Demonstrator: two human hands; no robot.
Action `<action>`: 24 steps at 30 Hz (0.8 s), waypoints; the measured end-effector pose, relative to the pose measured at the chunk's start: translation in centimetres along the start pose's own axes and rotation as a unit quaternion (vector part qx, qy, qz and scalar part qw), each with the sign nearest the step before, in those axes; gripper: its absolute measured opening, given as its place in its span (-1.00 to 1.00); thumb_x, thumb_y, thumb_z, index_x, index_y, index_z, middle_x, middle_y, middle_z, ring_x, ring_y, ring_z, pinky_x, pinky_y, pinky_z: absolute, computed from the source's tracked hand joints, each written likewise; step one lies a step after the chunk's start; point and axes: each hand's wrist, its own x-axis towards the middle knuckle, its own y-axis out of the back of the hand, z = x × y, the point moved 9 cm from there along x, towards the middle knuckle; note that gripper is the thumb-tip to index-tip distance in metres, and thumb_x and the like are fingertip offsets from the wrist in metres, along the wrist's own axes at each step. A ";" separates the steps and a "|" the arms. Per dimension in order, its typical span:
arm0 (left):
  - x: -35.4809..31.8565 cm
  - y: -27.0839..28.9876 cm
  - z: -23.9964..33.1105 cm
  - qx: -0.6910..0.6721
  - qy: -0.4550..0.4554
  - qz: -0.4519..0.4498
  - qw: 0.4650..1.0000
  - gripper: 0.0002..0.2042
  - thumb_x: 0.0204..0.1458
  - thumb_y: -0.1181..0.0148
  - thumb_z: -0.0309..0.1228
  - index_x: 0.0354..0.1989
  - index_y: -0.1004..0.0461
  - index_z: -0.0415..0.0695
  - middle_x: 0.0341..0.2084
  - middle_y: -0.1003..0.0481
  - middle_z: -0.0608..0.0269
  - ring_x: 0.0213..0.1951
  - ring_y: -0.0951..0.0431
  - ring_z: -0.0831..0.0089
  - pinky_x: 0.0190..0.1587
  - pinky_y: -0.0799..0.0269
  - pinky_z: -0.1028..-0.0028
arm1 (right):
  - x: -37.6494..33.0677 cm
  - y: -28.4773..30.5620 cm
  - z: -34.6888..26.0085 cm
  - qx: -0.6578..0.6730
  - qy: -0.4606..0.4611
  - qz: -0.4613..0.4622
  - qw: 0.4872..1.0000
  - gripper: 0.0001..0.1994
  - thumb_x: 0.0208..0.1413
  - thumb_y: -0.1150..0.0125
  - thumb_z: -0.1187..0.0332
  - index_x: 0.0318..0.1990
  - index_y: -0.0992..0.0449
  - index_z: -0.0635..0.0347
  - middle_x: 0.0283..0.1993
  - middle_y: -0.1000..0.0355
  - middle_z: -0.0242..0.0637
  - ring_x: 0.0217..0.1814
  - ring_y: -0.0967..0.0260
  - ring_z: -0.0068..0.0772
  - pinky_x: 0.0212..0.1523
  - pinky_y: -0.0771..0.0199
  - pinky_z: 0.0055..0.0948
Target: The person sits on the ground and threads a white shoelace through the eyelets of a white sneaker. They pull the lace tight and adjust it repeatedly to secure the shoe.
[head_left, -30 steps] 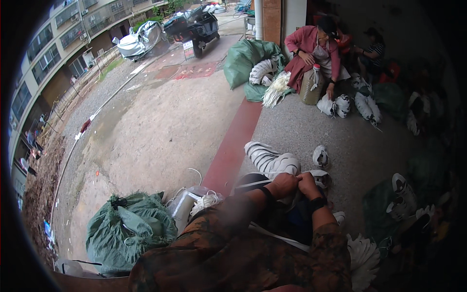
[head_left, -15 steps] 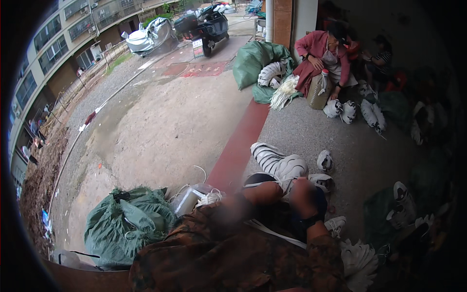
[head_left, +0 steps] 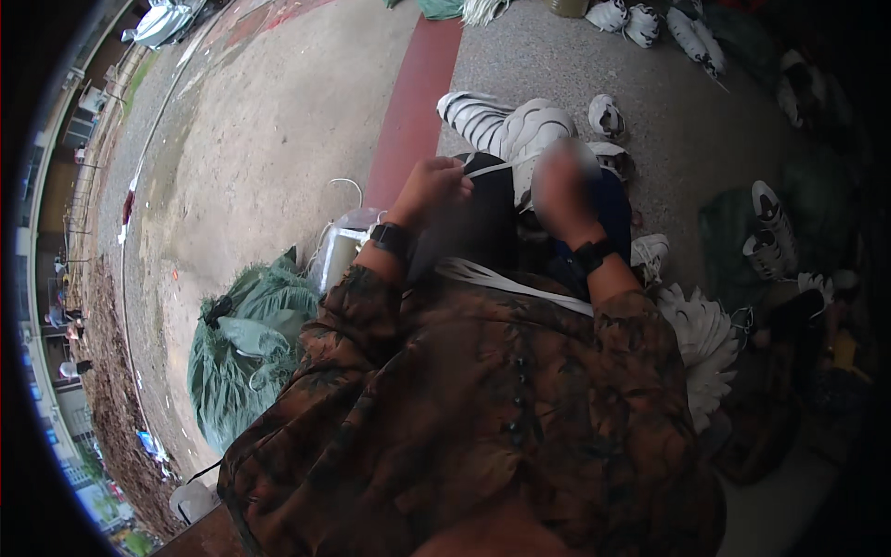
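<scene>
My left hand (head_left: 432,192) is closed in a pinch on a flat white lace (head_left: 501,168), raised over my dark-clad left knee. The lace runs taut to the right, towards a white shoe upper (head_left: 523,184) between my knees. My right hand (head_left: 564,195) looks closed round that upper, though its fingers are blurred and hide much of it. More white laces (head_left: 515,278) lie in a bundle across my lap. Just beyond my hands, a row of nested white shoe uppers with dark edges (head_left: 501,123) rests on the floor.
Single white shoe uppers (head_left: 606,117) lie right of the row. A fanned stack of white pieces (head_left: 696,348) is by my right side. Left of me are a green woven sack (head_left: 246,362) and a clear bag (head_left: 345,255). A red strip (head_left: 408,116) crosses the floor.
My view has tipped downward, so the other person and the scooter have left it. My left hand has drawn away leftward from the right, stretching the lace. The right hand stays at the upper.
</scene>
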 end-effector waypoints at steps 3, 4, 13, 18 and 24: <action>0.4 -1.6 -0.6 -0.138 0.027 -0.073 0.987 -0.82 0.11 0.06 -0.41 -0.35 -0.37 -0.31 -0.49 -0.45 0.19 -0.45 -0.48 0.49 -0.41 -0.39 0.57 | -0.1 -0.5 0.3 -0.030 0.010 0.009 0.999 -0.78 -0.22 -0.17 0.55 -0.31 -0.41 0.32 -0.27 -0.26 -0.08 -0.19 -0.27 -0.03 -0.17 -0.30 -0.23; 0.2 -2.3 -0.1 -0.118 0.029 -0.075 0.990 -0.83 0.10 0.05 -0.41 -0.36 -0.37 -0.29 -0.48 -0.46 0.20 -0.43 -0.47 0.50 -0.39 -0.39 0.56 | -0.1 -0.7 0.3 -0.033 0.002 0.005 0.999 -0.81 -0.19 -0.14 0.55 -0.32 -0.41 0.31 -0.25 -0.26 -0.06 -0.17 -0.26 -0.02 -0.15 -0.29 -0.23; 4.2 -6.6 2.1 0.128 -0.062 0.009 0.990 -0.89 -0.09 -0.13 -0.45 -0.53 -0.45 -0.23 -0.63 -0.45 0.30 -0.57 -0.42 0.59 -0.50 -0.33 0.59 | -0.1 -1.2 1.7 -0.019 -0.031 0.006 0.999 -0.77 -0.23 -0.19 0.55 -0.31 -0.42 0.30 -0.21 -0.24 -0.06 -0.15 -0.24 -0.01 -0.11 -0.29 -0.23; 5.2 -7.6 2.8 0.142 -0.070 0.008 0.987 -0.88 -0.16 -0.10 -0.48 -0.63 -0.47 -0.26 -0.72 -0.42 0.31 -0.63 -0.38 0.61 -0.54 -0.31 0.56 | -0.2 -1.4 2.9 0.029 -0.053 0.021 0.998 -0.69 -0.28 -0.24 0.56 -0.26 -0.45 0.30 -0.22 -0.27 -0.09 -0.14 -0.27 -0.06 -0.11 -0.31 -0.25; 6.7 -7.2 2.4 0.140 -0.110 0.052 0.983 -0.90 -0.26 -0.20 -0.48 -0.60 -0.49 -0.27 -0.72 -0.46 0.21 -0.62 -0.46 0.49 -0.54 -0.36 0.51 | -0.1 -1.4 3.1 0.037 -0.058 0.017 0.997 -0.68 -0.30 -0.25 0.56 -0.25 -0.47 0.29 -0.26 -0.31 -0.11 -0.14 -0.27 -0.10 -0.10 -0.31 -0.28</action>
